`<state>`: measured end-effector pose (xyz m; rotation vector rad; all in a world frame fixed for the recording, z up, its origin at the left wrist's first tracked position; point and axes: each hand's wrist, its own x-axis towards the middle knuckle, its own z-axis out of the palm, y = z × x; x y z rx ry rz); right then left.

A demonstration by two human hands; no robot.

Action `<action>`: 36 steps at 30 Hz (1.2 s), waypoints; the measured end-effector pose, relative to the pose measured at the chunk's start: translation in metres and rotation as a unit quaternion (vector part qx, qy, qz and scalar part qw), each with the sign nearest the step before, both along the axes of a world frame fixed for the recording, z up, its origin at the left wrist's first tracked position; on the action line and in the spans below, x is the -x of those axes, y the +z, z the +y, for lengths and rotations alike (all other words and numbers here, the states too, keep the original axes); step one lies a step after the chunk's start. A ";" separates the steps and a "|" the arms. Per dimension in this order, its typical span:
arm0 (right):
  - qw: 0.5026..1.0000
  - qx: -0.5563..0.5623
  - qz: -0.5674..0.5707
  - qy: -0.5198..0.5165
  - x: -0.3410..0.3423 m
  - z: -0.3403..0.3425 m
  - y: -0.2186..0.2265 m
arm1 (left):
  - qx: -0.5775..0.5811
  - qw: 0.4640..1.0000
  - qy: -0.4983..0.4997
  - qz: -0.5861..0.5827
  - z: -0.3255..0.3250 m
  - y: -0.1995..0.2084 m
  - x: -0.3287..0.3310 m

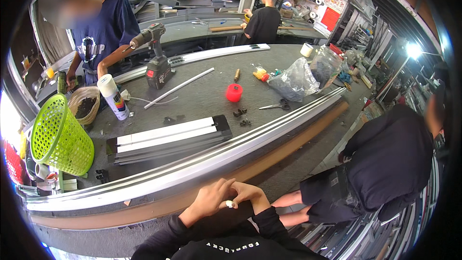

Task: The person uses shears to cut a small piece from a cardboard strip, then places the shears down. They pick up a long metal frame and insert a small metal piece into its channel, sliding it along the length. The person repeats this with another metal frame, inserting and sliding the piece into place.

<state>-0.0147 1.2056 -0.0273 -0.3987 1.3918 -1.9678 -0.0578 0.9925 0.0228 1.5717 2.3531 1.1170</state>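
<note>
Close to my body, at the near edge of the bench, my two hands meet. My left hand (210, 200) has its fingers bent in against the other hand. My right hand (251, 194) comes in from the right with its fingers curled toward the left one. A small white piece (231, 204) shows at the thumbs; whether it is a held part or a thumb wrapping I cannot tell. Just beyond the hands run a brown bar (288, 148) and long white metal profiles (216, 158). Past those lie white and dark strips (168, 135) bundled side by side.
A green basket (62, 137), wicker basket (85, 106), spray can (114, 100) and cordless drill (158, 70) stand left. Scissors (276, 106), a red container (234, 93) and plastic bag (294, 83) lie beyond the profiles. People stand left (108, 29), behind (264, 25) and right (390, 159).
</note>
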 end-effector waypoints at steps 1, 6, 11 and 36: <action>1.000 -0.014 0.025 -0.007 0.000 0.001 -0.004 | -0.014 1.000 -0.002 -0.011 0.000 -0.002 0.001; 0.999 0.033 0.035 0.016 0.003 0.004 -0.015 | -0.043 0.998 0.002 -0.044 -0.001 -0.006 0.001; 0.999 0.000 0.010 0.041 0.003 0.010 -0.012 | -0.038 0.996 0.005 -0.076 -0.003 -0.001 0.000; 0.999 0.015 -0.006 0.033 0.005 0.014 -0.021 | -0.038 0.993 0.006 -0.109 -0.004 0.000 -0.001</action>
